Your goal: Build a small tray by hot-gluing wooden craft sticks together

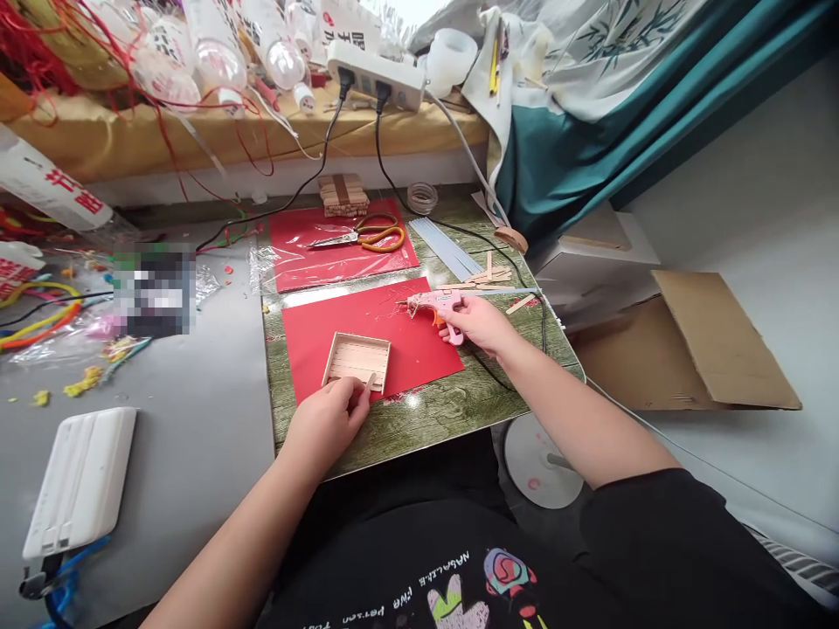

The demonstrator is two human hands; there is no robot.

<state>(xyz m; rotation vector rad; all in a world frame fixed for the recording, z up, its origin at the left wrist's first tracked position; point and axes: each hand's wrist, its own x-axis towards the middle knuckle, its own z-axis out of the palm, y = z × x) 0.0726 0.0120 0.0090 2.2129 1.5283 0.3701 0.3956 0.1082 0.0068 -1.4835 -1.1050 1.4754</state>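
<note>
1. Left hand (pixel 328 421): fingers pinched on a wooden stick (pixel 370 381) at the shallow wooden tray's (pixel 358 354) near side; slippage could drop it.
2. Tray: on red sheet (pixel 315 319); uneven pressure could skew it.
3. Right hand (pixel 486 327): wrapped round glue gun (pixel 447 302); trigger pressure could cause drips.
</note>
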